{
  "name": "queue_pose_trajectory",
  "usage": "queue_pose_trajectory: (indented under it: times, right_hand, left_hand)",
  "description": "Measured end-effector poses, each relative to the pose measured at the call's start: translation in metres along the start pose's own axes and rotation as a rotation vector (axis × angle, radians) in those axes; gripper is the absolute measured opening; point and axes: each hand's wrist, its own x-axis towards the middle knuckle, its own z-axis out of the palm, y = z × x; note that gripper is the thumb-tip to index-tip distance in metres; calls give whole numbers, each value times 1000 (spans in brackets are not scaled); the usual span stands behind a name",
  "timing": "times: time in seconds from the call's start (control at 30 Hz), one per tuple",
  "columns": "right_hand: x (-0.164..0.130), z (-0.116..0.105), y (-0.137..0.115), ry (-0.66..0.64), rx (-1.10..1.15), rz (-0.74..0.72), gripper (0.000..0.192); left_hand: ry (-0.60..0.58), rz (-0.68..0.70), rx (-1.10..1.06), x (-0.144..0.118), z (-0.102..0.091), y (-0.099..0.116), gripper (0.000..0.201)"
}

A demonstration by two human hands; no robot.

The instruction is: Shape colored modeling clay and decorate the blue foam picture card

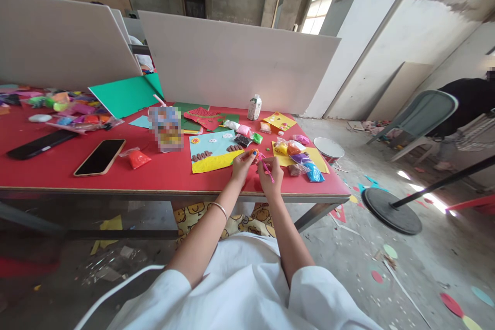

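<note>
**Orange clay pinched at the counter's front edge**

White sleeves (pixel 240 289) are seen nearest the lens, with both forearms stretched forward. The left hand (pixel 243 164) is closed in a pinch on a small orange lump of clay (pixel 253 153), held just above the red counter (pixel 58 167). The right hand (pixel 270 174) is curled around a thin pink tool (pixel 266 167), whose tip is kept close beside the lump. Just beyond the hands, a blue and yellow picture board (pixel 214 152) is laid flat. To the right, small bags of coloured clay (pixel 297 157) are heaped on a yellow sheet, with a white bowl (pixel 328 148) at the counter's corner. Further left, an orange packet (pixel 138 159) and a phone (pixel 100 157) are seen lying well apart from the hands.
</note>
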Motion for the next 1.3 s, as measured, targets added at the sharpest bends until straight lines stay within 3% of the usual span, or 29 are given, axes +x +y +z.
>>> queue_pose_trajectory:
  times: [0.8, 1.0, 1.3]
  right_hand:
    - [-1, 0, -3, 43, 114, -3, 14]
    - [-1, 1, -2, 61, 110, -6, 15]
    - [2, 2, 1, 44, 92, 64, 18]
  left_hand:
    - [-32, 23, 83, 0, -1, -3, 30]
    - [-36, 28, 72, 1, -3, -6, 42]
    - [-34, 88, 191, 3, -4, -13, 39]
